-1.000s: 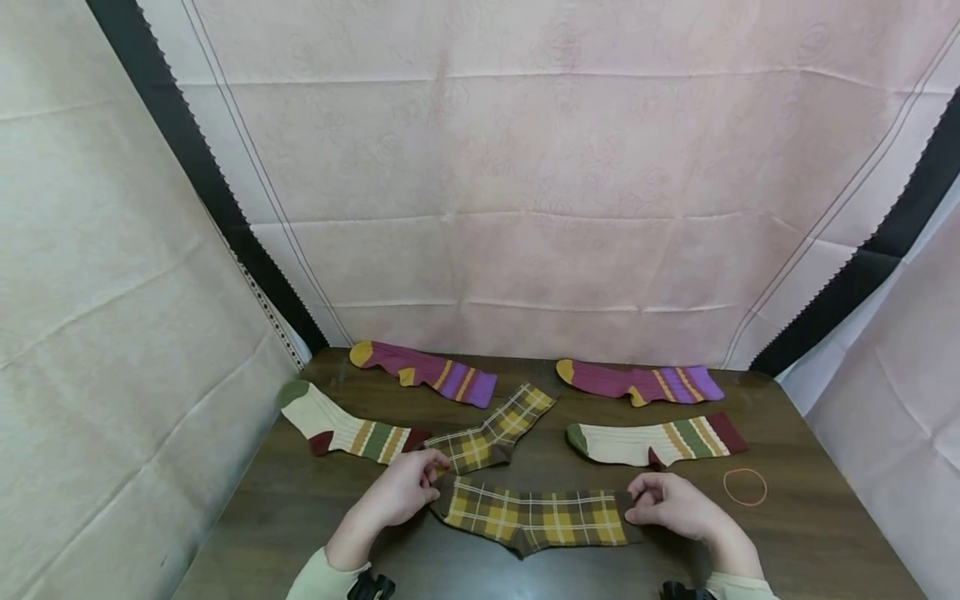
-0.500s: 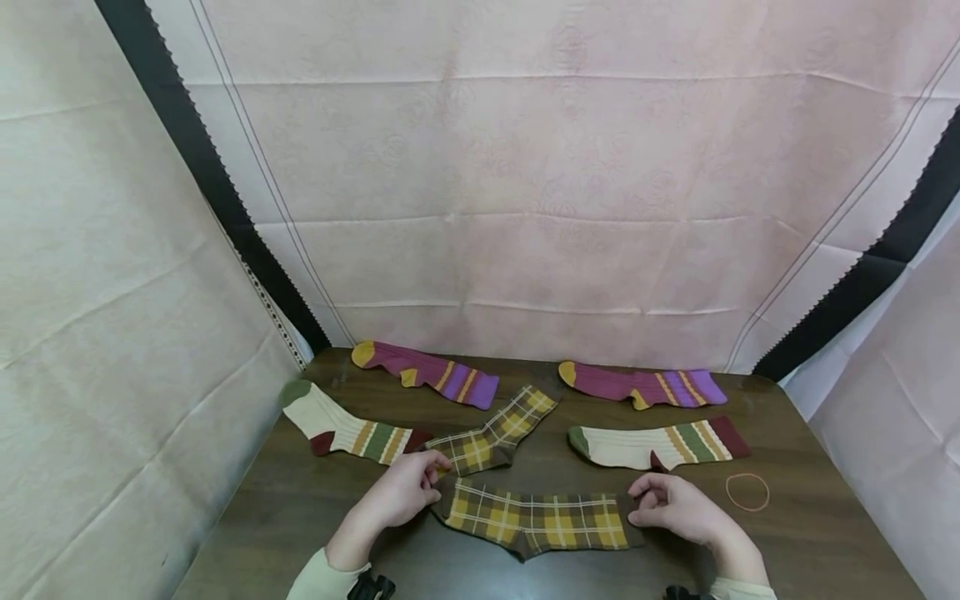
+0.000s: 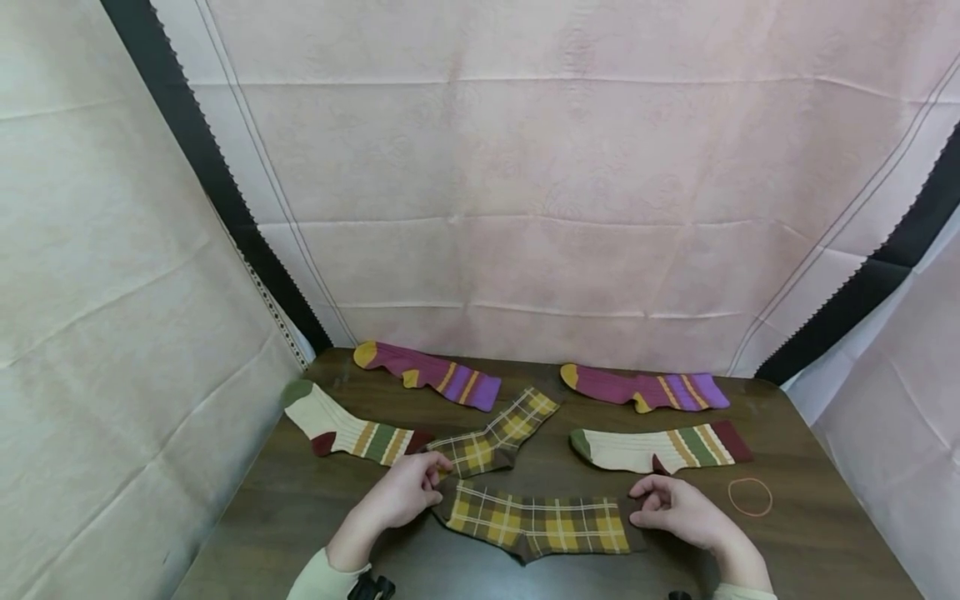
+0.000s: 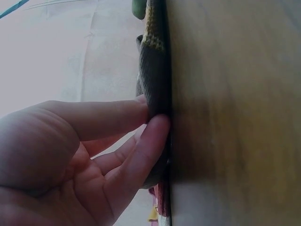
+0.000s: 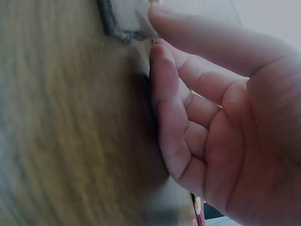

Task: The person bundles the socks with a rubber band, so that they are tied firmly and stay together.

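Note:
A yellow and brown plaid sock (image 3: 536, 523) lies flat across the near part of the table. My left hand (image 3: 405, 492) pinches its dark toe end (image 4: 157, 77) between thumb and finger, as the left wrist view shows. At the opposite end, my right hand (image 3: 678, 510) has its thumb and curled fingers at the dark cuff (image 5: 129, 21), pinching its edge. A second plaid sock (image 3: 480, 446) lies bent just behind, its lower end beside my left fingers. The cuff of a cream sock (image 3: 345, 429) with green and tan stripes reaches close to that hand.
Another cream striped sock (image 3: 637, 447) lies behind my right hand, with a thin rubber band (image 3: 750, 497) to its right. Two maroon and purple socks, one left (image 3: 420, 371) and one right (image 3: 637, 386), lie along the table's back edge. Pale cloth (image 3: 525, 167) hangs behind.
The head view shifts very slightly. Both hands stay at the two ends of the near plaid sock, and the other socks keep their places.

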`<action>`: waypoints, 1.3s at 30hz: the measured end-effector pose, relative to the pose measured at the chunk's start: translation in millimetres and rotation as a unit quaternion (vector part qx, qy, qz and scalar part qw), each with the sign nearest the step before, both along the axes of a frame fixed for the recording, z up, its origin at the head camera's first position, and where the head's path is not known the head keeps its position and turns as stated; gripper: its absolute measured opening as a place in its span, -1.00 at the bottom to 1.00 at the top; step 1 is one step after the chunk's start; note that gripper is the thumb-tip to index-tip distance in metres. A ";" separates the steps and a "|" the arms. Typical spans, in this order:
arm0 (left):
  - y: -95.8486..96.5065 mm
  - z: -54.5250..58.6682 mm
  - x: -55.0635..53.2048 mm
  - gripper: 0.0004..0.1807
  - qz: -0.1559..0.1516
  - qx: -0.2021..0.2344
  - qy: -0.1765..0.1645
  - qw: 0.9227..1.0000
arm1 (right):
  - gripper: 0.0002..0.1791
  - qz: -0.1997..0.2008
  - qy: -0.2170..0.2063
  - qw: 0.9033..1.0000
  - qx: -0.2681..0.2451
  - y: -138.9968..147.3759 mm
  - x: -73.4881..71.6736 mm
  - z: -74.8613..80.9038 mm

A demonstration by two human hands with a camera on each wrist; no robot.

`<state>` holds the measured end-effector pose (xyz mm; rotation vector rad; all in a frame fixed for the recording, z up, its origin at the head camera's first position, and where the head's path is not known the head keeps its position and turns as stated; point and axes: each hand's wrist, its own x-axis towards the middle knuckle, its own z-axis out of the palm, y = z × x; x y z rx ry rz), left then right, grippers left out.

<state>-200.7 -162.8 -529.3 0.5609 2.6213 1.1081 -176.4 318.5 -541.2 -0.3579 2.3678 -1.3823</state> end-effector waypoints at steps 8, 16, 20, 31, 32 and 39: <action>1.1 2.3 3.0 -0.63 0.003 0.001 0.008 1.000 | -0.62 0.000 0.000 1.000 0.001 -0.8 0.5 1.1; -0.6 4.7 1.1 -0.62 0.002 0.005 -0.001 1.000 | -0.61 0.003 0.000 1.000 0.002 -1.0 1.0 2.2; 0.1 3.6 0.8 -0.62 0.001 0.002 -0.005 1.000 | -0.61 0.002 0.002 1.000 0.005 -1.0 1.2 3.3; -3.5 11.3 2.6 -0.68 -0.015 0.015 -0.005 1.000 | -0.68 -0.011 -0.012 1.000 0.026 -5.1 1.4 16.3; -4.1 12.3 2.8 -0.68 -0.012 0.016 -0.007 1.000 | -0.68 -0.015 -0.011 0.999 0.029 -6.0 1.3 18.2; -10.1 17.7 1.0 -0.70 0.021 0.036 0.013 0.999 | -0.63 -0.041 0.006 0.999 0.026 -10.9 -3.7 26.8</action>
